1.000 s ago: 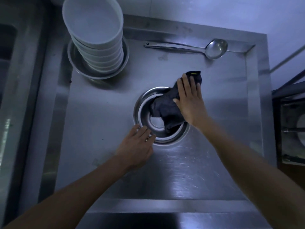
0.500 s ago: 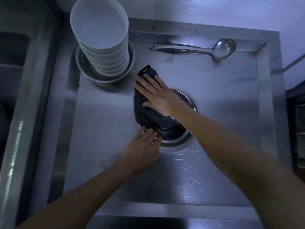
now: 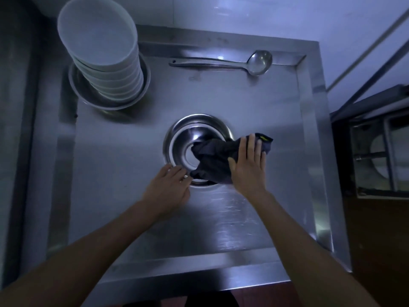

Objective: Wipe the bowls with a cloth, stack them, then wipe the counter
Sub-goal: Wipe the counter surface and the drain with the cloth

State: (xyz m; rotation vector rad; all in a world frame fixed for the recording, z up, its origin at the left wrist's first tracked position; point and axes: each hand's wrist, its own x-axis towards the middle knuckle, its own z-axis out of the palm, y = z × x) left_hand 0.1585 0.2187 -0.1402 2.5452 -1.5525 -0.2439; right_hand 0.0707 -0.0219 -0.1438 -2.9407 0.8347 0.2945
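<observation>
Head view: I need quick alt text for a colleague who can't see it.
A person's right hand presses a dark cloth into a steel bowl on a steel counter, while the left hand steadies the bowl's near rim. A stack of white bowls stands at the back left; a ladle lies along the back.

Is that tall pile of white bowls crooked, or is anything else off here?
Yes, the stack of white bowls in the metal basin seems to lean left as it rises, though the wide lens may exaggerate it. Nothing looks spilled or broken.
</observation>
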